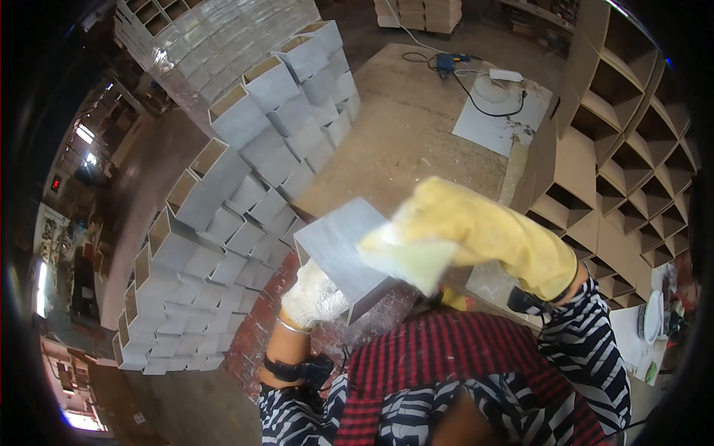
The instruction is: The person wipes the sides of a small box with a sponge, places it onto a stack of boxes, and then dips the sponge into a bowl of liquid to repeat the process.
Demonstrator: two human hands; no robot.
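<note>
A grey-painted open-ended box (pixel 343 239) is held tilted in front of me. My left hand (pixel 311 294), in a white knit glove, is closed on its left end, with some of the fingers hidden by the box. In a long yellow rubber glove, my right hand (pixel 428 217) grips a pale yellow-white cloth (pixel 418 262). The cloth lies against the right part of the box's upper face, and its edges are smeared by motion.
Grey boxes (pixel 245 171) stand stacked along the left, with plastic-wrapped ones (pixel 230 44) behind. Unpainted brown boxes (pixel 573 163) rise at the right. On the wooden table (pixel 387 119) are a white board (pixel 476 123), a black cable (pixel 494 113) and a blue tool (pixel 445 63).
</note>
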